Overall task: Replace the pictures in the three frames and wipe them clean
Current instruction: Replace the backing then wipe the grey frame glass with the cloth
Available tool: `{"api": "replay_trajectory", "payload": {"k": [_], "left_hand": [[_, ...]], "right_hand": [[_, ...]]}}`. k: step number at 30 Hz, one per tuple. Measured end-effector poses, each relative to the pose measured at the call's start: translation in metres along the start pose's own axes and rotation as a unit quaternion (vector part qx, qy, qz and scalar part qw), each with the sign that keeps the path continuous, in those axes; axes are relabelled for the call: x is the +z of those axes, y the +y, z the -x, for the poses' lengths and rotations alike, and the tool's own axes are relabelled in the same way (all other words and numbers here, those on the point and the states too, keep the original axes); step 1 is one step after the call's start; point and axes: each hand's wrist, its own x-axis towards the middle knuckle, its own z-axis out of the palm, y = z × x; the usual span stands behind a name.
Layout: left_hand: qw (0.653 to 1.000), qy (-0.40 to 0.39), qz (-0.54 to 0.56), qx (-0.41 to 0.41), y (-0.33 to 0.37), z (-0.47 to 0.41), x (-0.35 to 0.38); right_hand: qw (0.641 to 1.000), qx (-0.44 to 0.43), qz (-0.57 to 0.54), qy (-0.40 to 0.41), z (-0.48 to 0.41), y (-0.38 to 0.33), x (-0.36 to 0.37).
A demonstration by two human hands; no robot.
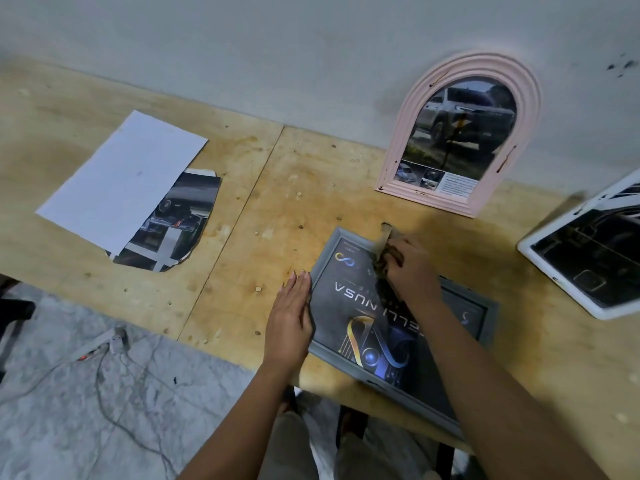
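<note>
**Wiping the grey frame while the other hand pins it**

Fingers (398, 261) of the right hand (412, 268) are bunched tight around a dark, mottled cloth (382, 261), pressing it onto the glass near the far end of the grey frame (323, 351). That grip probably lets the person scrub with some force. The left hand (289, 317) lies flat, fingers straight and together, against the frame's left edge, most likely to stop it sliding on the wooden table (242, 220).

The grey frame lies face up at the table's near edge and holds a dark poster (346, 299) with a gold and blue looping design, so its picture seems already in place.

A pink arched frame (401, 150) leans upright against the wall, holding a photo of a car (460, 116). At the right, a white frame (540, 237) lies flat with a dark picture inside; its subject is unclear.

Well apart on the left, a white sheet (121, 178) overlaps a loose cut-out picture (180, 220), likely one removed from a frame.
</note>
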Motion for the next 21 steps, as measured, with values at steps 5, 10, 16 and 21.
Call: {"api": "replay_trajectory", "payload": {"k": [5, 10, 16, 21], "left_hand": [[1.000, -0.002, 0.002, 0.002, -0.001, 0.000, 0.001], [1.000, -0.002, 0.003, 0.000, -0.001, 0.000, 0.001], [1.000, -0.002, 0.007, -0.007, 0.001, -0.001, 0.000], [1.000, 0.000, 0.011, -0.006, 0.003, 0.000, 0.000]], "right_hand": [[0.996, 0.028, 0.073, 0.030, 0.020, 0.027, -0.021], [0.992, 0.062, 0.098, 0.044, 0.040, 0.053, -0.044], [0.982, 0.087, 0.157, 0.058, 0.054, 0.071, -0.067], [0.976, 0.130, 0.167, 0.059, 0.058, 0.080, -0.073]]}}
